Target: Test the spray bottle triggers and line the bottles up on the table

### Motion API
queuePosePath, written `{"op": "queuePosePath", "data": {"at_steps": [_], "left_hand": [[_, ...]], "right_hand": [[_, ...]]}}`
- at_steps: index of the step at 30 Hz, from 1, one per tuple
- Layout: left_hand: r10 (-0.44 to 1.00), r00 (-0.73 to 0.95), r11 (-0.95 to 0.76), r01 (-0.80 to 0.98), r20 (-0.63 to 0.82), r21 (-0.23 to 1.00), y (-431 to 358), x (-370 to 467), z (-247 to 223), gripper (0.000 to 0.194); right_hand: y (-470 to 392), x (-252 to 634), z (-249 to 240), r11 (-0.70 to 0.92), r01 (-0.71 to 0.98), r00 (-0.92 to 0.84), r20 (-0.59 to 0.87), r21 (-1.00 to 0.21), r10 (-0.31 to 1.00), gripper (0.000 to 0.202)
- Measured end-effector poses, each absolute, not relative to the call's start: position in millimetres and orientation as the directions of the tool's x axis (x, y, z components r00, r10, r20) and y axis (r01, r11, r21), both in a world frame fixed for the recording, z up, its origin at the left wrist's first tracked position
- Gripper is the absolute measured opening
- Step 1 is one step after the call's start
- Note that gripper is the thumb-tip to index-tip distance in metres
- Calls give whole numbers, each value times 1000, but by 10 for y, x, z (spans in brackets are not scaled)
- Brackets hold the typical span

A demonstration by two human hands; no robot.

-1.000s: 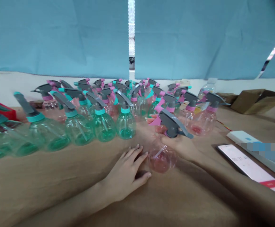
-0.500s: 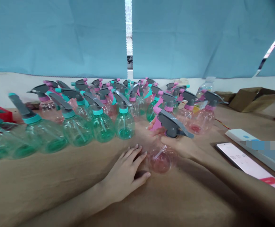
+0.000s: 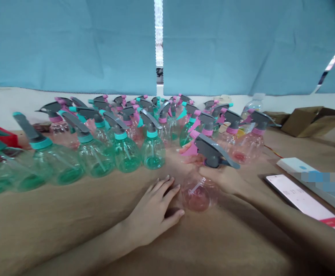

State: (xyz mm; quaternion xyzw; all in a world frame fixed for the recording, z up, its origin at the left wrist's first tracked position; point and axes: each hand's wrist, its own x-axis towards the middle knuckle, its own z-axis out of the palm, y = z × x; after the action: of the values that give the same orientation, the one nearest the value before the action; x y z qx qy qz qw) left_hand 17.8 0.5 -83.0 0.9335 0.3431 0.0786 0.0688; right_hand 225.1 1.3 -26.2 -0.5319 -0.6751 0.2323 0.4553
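The right hand was clenched around the neck of a pink spray bottle, fingers wrapped just under the grey trigger head. The bottle stood on the brown table, close in front of the person, its long axis near upright with a slight lean and its clear pink belly resting on the surface. The trigger lever pointed out to the right, over the back of the hand; the pink nozzle faced left, toward the rows.

The left hand lay flat and released on the table, holding nothing, fingertips just beside the bottle's left flank. Whether they actually touched the plastic I couldn't tell. So the bottle sat between both hands, right hand on it, left hand a shade off to its near-left side.

Behind them stood the crowd: a row of green bottles running off to the left, and pink bottles packed to the right and rear, all upright, well apart from the left hand.

On the right edge lay a phone, screen lit, with a red bar low on the display; the writing on it was too small to read. A white box beside it was partly blurred out. No brand or label showed on any bottle.
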Motion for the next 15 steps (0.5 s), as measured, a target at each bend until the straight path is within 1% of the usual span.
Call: {"op": "queuePosePath", "data": {"at_steps": [5,9,12,15], "left_hand": [[651,752,-756,630,107,178,10,170,-839,54],[647,755,-759,625,105,181,20,167,-845,55],[645,754,-761,620,122,190,26,165,-861,54],[646,751,-761,617,140,200,29,166,-870,54]], "right_hand": [[4,2222,-233,306,448,-15,335,-840,942,4],[-15,2210,-214,254,460,15,293,-851,956,10],[-13,2211,-230,251,463,15,291,-850,957,13],[-3,2212,-245,255,465,19,298,-848,954,12]]}}
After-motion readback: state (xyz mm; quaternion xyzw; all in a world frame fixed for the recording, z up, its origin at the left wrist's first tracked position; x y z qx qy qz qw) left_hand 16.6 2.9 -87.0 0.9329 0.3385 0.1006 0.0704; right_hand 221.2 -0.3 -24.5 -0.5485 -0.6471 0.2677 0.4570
